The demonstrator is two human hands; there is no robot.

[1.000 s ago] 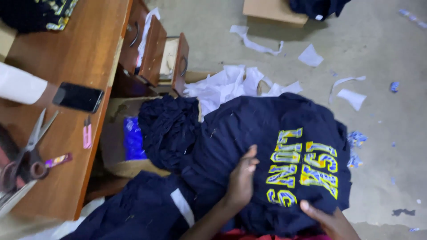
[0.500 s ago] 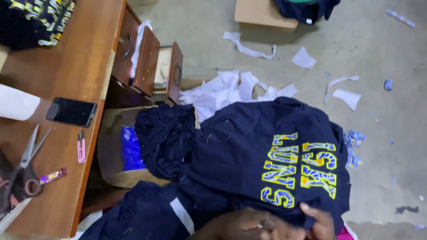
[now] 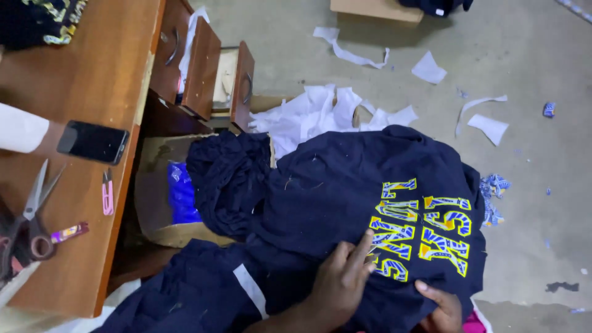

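Observation:
A navy shirt (image 3: 345, 185) with yellow and blue printed letters (image 3: 419, 225) is spread over a heap of dark navy garments (image 3: 228, 179) in front of me. My left hand (image 3: 342, 280) lies flat on the shirt, its fingertips touching the lower edge of the print. My right hand (image 3: 441, 308) is at the bottom edge of the view, thumb on top of the shirt's hem and fingers hidden under the fabric. Another navy garment with a white label (image 3: 250, 290) lies beneath my left forearm.
A wooden desk (image 3: 80, 80) on the left carries a black phone (image 3: 92, 142), scissors (image 3: 28, 216) and a pink clip (image 3: 108, 194); its drawers (image 3: 203, 68) hang open. A cardboard box (image 3: 154, 185) holds blue plastic. White paper scraps (image 3: 320, 111) litter the concrete floor (image 3: 530, 49).
My left hand dropped to the bottom of the shirt, then slid back up onto the print. My right hand stayed at the hem. The view shifted slightly.

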